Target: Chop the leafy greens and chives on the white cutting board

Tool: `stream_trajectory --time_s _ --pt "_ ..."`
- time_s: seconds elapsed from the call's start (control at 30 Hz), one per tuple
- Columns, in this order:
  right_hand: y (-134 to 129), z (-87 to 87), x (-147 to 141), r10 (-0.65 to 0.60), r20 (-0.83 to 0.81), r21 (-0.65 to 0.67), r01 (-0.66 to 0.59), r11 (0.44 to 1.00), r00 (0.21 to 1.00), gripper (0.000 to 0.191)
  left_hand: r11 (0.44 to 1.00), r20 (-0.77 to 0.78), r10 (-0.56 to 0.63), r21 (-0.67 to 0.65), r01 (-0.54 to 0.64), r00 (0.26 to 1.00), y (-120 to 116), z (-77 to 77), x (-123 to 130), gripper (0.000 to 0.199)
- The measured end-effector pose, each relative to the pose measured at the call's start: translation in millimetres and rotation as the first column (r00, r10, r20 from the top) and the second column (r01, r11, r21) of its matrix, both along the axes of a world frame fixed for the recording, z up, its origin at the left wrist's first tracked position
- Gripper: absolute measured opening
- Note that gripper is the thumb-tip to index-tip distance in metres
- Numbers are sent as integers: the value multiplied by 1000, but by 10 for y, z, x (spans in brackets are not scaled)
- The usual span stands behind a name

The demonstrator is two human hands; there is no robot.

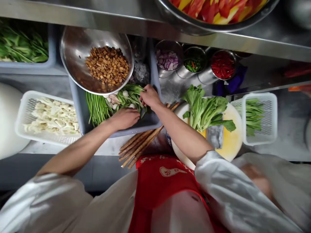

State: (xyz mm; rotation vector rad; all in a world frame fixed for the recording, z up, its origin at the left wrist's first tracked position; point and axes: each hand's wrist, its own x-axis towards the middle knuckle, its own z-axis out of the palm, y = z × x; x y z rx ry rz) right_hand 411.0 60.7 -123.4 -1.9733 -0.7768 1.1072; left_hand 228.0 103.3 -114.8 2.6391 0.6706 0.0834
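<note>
Both my hands are in a blue-grey plastic bin (pixel 77 106) at the middle left. My right hand (pixel 149 96) is closed, its fingertips around the end of some leafy greens (pixel 134 90) at the bin's right side. Back up, my left hand (pixel 126 117) rests over the same greens near the bin's front edge, fingers stretched out, the tips partly hidden. Beside it lie thin green stalks (pixel 98 108) and several white mushroom-like pieces (pixel 125 93). A steel bowl of brown diced pieces (pixel 108 66) sits over the bin's back part.
Long brown roots (pixel 139 145) lie before the bin. Right of them, bok choy (pixel 206 108) and a cleaver blade (pixel 215 136) rest on a round board (pixel 234 142). White baskets (pixel 273 119) flank both sides. A steel shelf (pixel 136 24) overhangs the back. Another person's sleeve (pixel 284 184) is close at right.
</note>
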Motion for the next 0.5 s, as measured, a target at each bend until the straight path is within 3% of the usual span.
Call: stream_trajectory --time_s 0.03,0.07,0.13,0.2,0.3,0.5 --pt "-34 46 5 -17 14 22 17 1000 1000 32 981 -195 -190 -4 193 962 -2 -79 99 10" --pt "-72 88 15 -21 43 36 20 999 999 33 936 -371 -331 -14 351 868 43 -137 180 10" --pt "-159 155 52 -3 127 60 -4 998 992 38 859 -570 -419 3 512 706 184 -199 281 17" --pt "-240 190 97 25 207 92 -45 995 978 42 827 -627 -424 25 561 654 279 -227 311 25" --pt "-299 204 123 65 286 101 -98 990 956 45 829 -657 -404 30 558 636 257 -288 302 31" --pt "-140 151 -33 147 429 -24 -151 988 891 40 878 -606 -324 93 469 727 133 -580 291 36"
